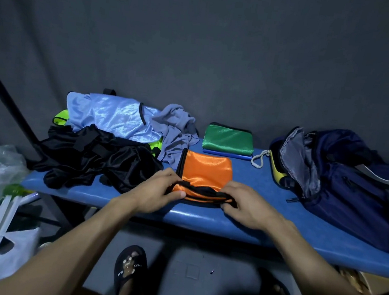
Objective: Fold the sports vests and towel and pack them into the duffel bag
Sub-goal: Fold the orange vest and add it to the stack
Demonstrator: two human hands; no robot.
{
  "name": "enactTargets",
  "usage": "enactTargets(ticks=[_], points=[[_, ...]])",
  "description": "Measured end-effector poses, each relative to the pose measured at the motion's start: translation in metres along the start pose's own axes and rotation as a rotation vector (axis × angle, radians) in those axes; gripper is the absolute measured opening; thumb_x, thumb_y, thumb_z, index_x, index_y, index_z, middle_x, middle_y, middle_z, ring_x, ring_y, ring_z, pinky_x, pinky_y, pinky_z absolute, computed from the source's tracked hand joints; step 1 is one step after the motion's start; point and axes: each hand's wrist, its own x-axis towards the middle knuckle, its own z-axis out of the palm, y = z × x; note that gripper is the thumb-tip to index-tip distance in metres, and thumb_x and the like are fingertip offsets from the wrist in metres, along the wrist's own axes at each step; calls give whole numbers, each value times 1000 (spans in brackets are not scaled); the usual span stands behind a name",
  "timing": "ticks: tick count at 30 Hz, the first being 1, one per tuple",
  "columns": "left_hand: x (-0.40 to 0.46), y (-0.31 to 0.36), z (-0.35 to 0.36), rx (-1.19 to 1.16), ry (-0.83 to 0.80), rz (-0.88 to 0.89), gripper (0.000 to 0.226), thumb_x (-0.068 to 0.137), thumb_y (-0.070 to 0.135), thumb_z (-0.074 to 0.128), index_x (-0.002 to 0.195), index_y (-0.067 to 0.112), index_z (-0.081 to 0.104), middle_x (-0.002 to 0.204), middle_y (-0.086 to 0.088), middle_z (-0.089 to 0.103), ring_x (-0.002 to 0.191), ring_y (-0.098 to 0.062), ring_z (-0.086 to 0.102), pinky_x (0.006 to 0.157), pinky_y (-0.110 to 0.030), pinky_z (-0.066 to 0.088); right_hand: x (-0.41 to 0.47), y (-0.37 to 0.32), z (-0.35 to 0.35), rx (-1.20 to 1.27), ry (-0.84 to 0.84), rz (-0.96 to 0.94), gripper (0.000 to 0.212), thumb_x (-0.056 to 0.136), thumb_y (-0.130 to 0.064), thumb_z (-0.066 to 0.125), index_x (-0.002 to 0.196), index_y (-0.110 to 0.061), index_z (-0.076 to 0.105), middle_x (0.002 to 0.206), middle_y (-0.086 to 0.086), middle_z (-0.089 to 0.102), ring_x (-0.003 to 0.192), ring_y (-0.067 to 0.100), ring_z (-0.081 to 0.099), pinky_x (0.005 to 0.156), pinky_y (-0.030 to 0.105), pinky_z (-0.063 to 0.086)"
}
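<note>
Head view, centre frame: the orange vest lies partly folded on the blue bench. The left hand and right hand pinch its black-trimmed near edge, fingers curled onto the cloth. The fabric appears thin, soft and slippery; grip at the trim. The duffel bag stands unzipped at right of frame.

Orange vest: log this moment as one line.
step: folding | left hand + right hand: grip orange vest near edge | folded: green vest | duffel bag: open
</note>
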Motion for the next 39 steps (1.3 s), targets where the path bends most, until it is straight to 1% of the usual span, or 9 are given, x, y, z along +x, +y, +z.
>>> enactTargets(ticks=[5, 9, 13, 16, 20, 27, 32, 36, 39], points=[[3, 1, -6, -113, -52, -53, 36, 98, 52, 55, 111, 19, 63, 104, 3, 49, 99, -10, 53, 97, -34, 45, 2, 3, -3, 157, -5, 61, 7, 97, -27, 64, 104, -30, 62, 103, -8, 58, 94, 12, 55, 84, 28, 44], [2, -5, -8, -73, -116, -8, 46, 87, 44, 78, 124, 27, 58, 112, 14, 46, 106, 4, 50, 93, -11, 39, 4, 5, -3, 192, -42, 67, 6, 100, -32, 60, 106, -31, 60, 107, -5, 59, 98, 13, 56, 89, 31, 46], [4, -10, 0, 13, 19, 77, 30, 92, 28, 74, 119, 26, 60, 106, 18, 45, 100, -1, 52, 93, -24, 44, 4, 7, -3, 174, -38, 50, 11, 100, -35, 61, 108, -27, 61, 106, -4, 58, 97, 13, 56, 88, 32, 46], [2, -11, 2, 3, 47, 112, 28, 94, 40, 70, 118, 29, 62, 107, 16, 47, 101, -4, 54, 93, -31, 49, -2, 8, 1, 86, 12, 8, 22, 96, -44, 65, 109, -26, 63, 105, -8, 57, 98, 12, 54, 87, 32, 46], [-8, -11, 7, 93, 98, 152, 48, 93, 62, 57, 126, 28, 63, 114, 19, 48, 106, -5, 51, 93, -32, 49, -15, 7, 15, -182, 130, -102, 28, 97, -42, 59, 118, -24, 62, 111, -9, 55, 101, 15, 49, 89, 35, 45], [-20, -2, 17, 346, 215, 303, 51, 96, 65, 52, 116, 21, 70, 129, 12, 54, 114, -12, 44, 98, -25, 40, -35, 9, 13, -93, 82, -85, 35, 96, -53, 44, 114, -27, 59, 112, -16, 51, 103, 9, 44, 92, 32, 43], [-14, 8, 20, 8, 167, 137, 39, 97, 65, 47, 88, 29, 58, 86, 13, 53, 85, -2, 48, 78, -22, 41, -36, 10, 2, 278, -33, 73, 30, 98, -47, 54, 109, -22, 64, 104, -14, 57, 104, 7, 52, 94, 29, 43], [5, 16, 16, -168, 174, -37, 47, 97, 60, 49, 69, 24, 42, 64, 10, 40, 58, -4, 41, 59, -27, 32, -21, 16, -9, 530, -89, 247, 27, 104, -39, 55, 84, -22, 63, 74, -23, 61, 70, -6, 54, 76, 23, 41], [24, 18, 15, -168, 140, -156, 54, 99, 59, 50, 63, 22, 35, 55, 9, 34, 50, -7, 34, 55, -31, 29, -8, 21, -16, 520, -84, 309, 38, 104, -45, 51, 75, -22, 58, 68, -20, 58, 65, -5, 52, 71, 21, 40]])
